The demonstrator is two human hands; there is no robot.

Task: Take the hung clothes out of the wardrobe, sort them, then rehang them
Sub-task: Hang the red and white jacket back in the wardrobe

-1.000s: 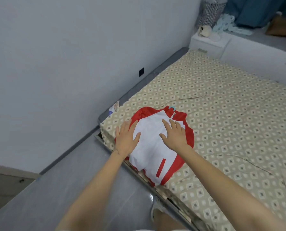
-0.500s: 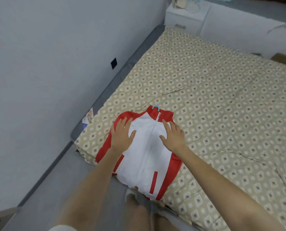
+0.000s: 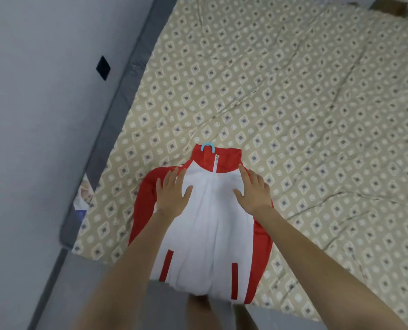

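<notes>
- A red and white zip-up jacket is laid flat, front side up, on the near left corner of a bed. Its hem is draped over the bed's near edge.
- The zip is closed, and the red collar is pointed away from the person.
- A light blue hanger hook is seen poking out of the collar, resting on the sheet.
- The left hand is pressed flat on the chest area to the left of the zip, fingers straight and spread. Nothing is gripped.
- The right hand is pressed flat to the right of the zip, fingers straight and thumb spread toward the zip. Nothing is gripped.
- The bed is covered by a creased beige sheet patterned with diamonds.
- A grey bed frame is set along a pale wall, on which a black square plate is fixed.
- A printed paper item is lodged on the frame just beside the sheet's left edge. Its print cannot be made out.
- Grey floor is seen at the lower left.
</notes>
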